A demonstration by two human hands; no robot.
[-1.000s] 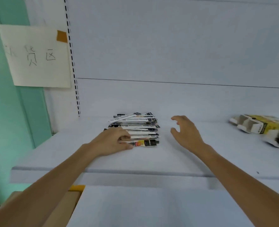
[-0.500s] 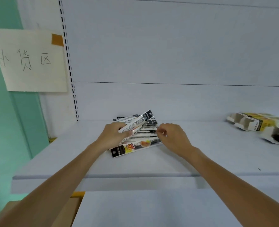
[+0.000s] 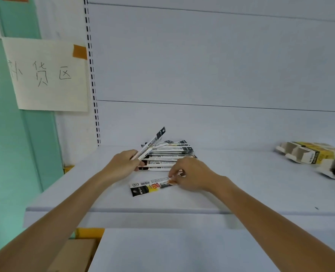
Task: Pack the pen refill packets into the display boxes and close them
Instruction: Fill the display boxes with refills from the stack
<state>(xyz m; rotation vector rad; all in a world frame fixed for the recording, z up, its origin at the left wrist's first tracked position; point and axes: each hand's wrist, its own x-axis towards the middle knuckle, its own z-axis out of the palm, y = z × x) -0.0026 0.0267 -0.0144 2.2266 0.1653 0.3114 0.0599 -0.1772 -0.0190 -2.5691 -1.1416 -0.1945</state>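
While fingers of the left hand (image 3: 121, 165) curl round 1 raised packet (image 3: 152, 142), the right hand (image 3: 192, 177) pinches a flat packet (image 3: 150, 187) on the shelf (image 3: 261, 193), just before the pile (image 3: 172, 155).

We see our two forearms bare all the way from the wrists to the bottom corners of the view, where they pass out of sight; what we wear higher up cannot be told. Our left hand (image 3: 123, 163) and our right hand (image 3: 193, 176) are bare as well. The forearms are slim and smooth, looming broader near the camera, and the fingers are slender.
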